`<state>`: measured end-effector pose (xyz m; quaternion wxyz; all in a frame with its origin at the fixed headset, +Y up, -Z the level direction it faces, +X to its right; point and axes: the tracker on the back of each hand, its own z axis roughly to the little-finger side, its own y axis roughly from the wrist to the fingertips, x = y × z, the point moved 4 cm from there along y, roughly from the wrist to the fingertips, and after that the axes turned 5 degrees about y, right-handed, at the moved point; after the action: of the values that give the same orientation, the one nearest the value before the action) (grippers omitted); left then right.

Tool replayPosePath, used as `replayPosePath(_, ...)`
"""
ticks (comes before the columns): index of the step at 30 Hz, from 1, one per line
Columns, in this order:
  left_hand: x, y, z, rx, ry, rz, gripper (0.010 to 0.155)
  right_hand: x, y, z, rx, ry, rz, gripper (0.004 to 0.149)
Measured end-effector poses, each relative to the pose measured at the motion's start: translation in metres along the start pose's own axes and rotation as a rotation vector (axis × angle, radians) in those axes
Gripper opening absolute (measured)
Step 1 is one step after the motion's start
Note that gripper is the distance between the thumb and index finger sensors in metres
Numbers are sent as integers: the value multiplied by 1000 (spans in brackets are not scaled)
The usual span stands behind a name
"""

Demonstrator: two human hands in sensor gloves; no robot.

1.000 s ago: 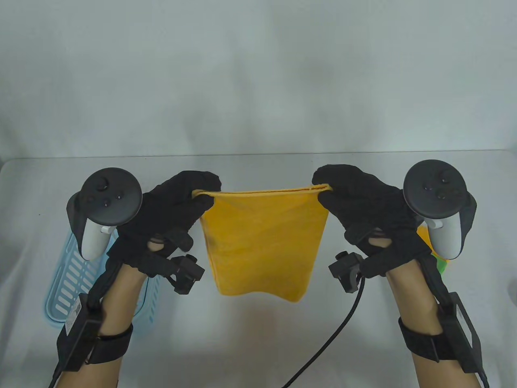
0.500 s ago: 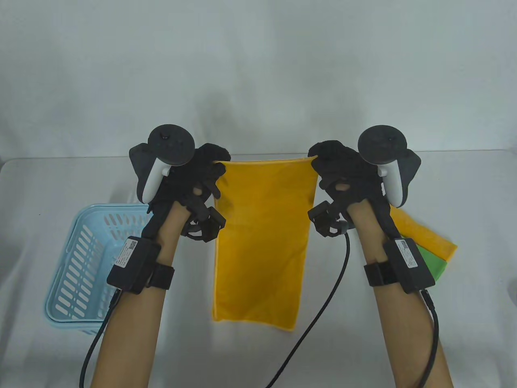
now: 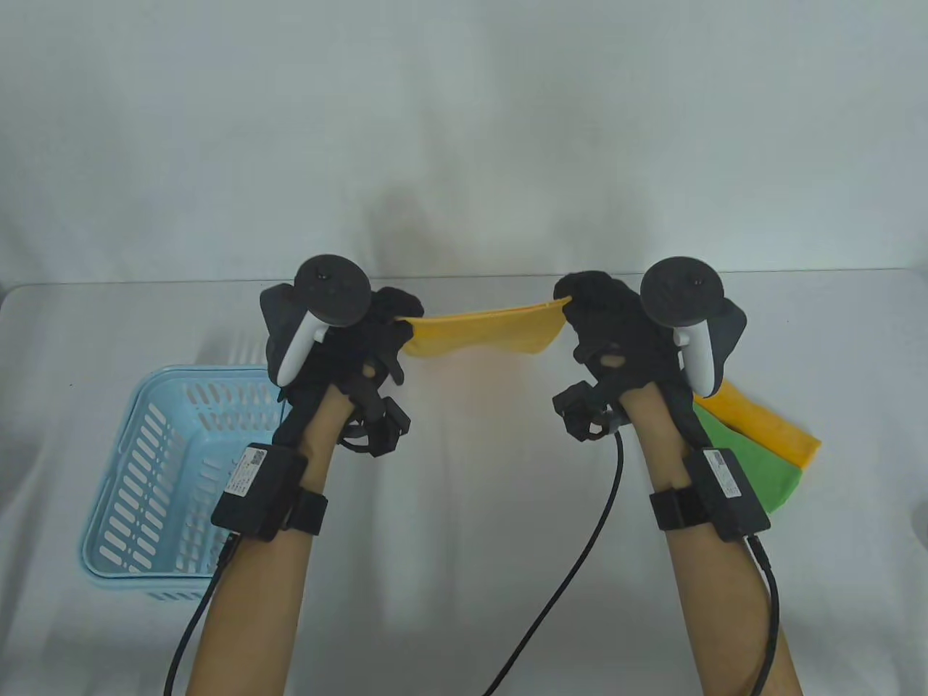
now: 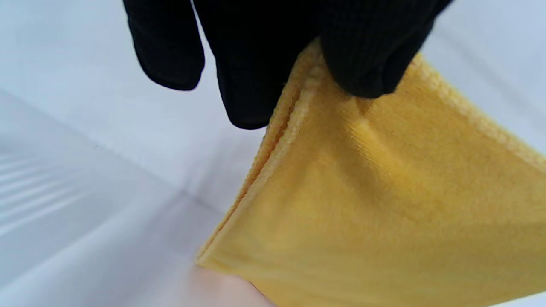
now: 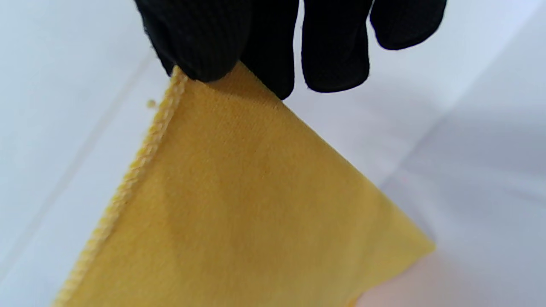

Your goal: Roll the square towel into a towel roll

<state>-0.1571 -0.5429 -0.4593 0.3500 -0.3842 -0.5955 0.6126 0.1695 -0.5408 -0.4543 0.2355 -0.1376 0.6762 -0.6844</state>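
Note:
A yellow towel (image 3: 484, 331), folded double, hangs in the air between my hands near the far edge of the table. From the table view it shows as a thin, foreshortened band. My left hand (image 3: 391, 315) pinches its left corner; the left wrist view shows the two layered edges of the towel (image 4: 384, 204) under my fingertips (image 4: 362, 64). My right hand (image 3: 573, 297) pinches its right corner, and the towel (image 5: 239, 204) hangs below my fingertips (image 5: 200, 47) in the right wrist view.
A light blue slotted basket (image 3: 138, 478) stands at the left. A second yellow towel (image 3: 768, 428) and a green towel (image 3: 754, 471) lie at the right, partly behind my right forearm. A black cable (image 3: 580, 551) runs from the right wrist toward the front edge.
Both hands moved away from me and closer together. The towel, which hung down as a long sheet, has swung up and away so only a narrow band shows.

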Motion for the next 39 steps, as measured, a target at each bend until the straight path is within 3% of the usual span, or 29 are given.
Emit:
replayPosePath(8,-72,-35,29,-15,43,131,43,37,-38,78,95,60,-171,38)
replayPosePath(16,-126,-76,44,-87,142,258,46,59,-82,128,134,-66,-348,38)
replayPosePath(28,-179,-98,57,-152,228,459,44,88,-106,163,145,-214,-519,39)
replayPosePath(39,-209,-103,61,-181,319,602,44,113,-114,186,190,-367,-652,39)
